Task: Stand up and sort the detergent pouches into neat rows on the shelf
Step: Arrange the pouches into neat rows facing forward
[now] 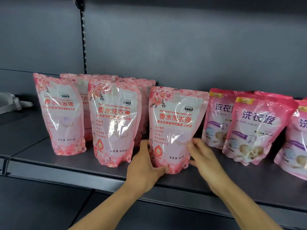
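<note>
Two hands are working one floral pouch (176, 128), which is standing upright on the shelf (66, 170), third in the front row of pale pink pouches. Your left hand (146, 168) is gripping its lower left corner, thumb curled across the front and fingers wrapped behind. Your right hand (204, 156) is resting against the lower right edge with fingers relaxed and nearly straight, steadying rather than gripping.

Procedure for this step:
1. Keep the base flat on the shelf; the pouch is soft and is likely to slump if you are lifting from one corner.
2. Slide toward 9 o'clock, closing the gap to the middle floral pouch (114, 122), and align the front faces with it and with the left floral pouch (61, 113).
3. Avoid pushing toward 3 o'clock: the darker pink pouches (255, 128) are standing just beside your right hand and could topple.
4. Release the left hand last, once the pouch is standing unaided.
</note>
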`<state>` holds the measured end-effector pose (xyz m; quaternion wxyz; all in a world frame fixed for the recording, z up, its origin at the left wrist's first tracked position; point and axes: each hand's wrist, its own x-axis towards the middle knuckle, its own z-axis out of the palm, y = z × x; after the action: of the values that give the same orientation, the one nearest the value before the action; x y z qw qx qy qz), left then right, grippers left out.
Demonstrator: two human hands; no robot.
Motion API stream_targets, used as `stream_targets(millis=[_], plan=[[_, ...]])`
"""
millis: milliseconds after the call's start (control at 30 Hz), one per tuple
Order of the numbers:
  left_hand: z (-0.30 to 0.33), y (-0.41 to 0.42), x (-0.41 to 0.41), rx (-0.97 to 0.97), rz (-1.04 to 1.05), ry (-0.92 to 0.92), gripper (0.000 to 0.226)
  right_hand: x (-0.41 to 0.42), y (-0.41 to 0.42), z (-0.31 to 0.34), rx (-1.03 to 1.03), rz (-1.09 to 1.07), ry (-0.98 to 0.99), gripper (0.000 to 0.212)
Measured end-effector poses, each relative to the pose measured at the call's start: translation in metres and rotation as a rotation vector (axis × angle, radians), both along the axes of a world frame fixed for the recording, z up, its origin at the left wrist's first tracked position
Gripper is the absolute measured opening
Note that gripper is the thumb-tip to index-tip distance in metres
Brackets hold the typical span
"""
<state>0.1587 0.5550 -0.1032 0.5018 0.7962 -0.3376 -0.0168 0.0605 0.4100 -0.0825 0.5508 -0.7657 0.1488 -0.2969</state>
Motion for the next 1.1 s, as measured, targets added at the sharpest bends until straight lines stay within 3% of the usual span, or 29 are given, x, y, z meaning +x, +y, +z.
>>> stream_targets(millis=[67,300,433,533,733,900,1100], plan=[[0.0,0.0,-0.001,0.011,0.004,-0.015,0.073,-0.002,0.001,-0.011,-0.015,-0.004,0.003,0.014],[-0.002,0.0,-0.002,0.066,0.055,-0.068,0.069,-0.001,0.001,-0.018,-0.077,-0.05,0.016,0.015],[-0.006,0.0,-0.007,0.076,0.066,-0.105,0.091,-0.005,0.003,-0.017,-0.05,-0.086,0.01,0.016],[-0.01,0.007,-0.022,0.007,0.115,-0.253,0.108,-0.017,0.006,-0.013,-0.06,-0.176,-0.02,0.032],[0.0,0.002,-0.056,-0.131,-0.055,-0.543,0.09,-0.07,-0.007,0.008,-0.142,-0.309,-0.132,0.031],[0.02,-0.035,-0.081,-0.13,-0.283,-0.485,0.074,-0.114,-0.047,0.044,-0.267,-0.444,-0.126,0.029],[0.039,-0.108,-0.089,-0.083,-0.317,-0.272,0.07,-0.132,-0.123,0.101,-0.629,-0.622,0.008,0.039]])
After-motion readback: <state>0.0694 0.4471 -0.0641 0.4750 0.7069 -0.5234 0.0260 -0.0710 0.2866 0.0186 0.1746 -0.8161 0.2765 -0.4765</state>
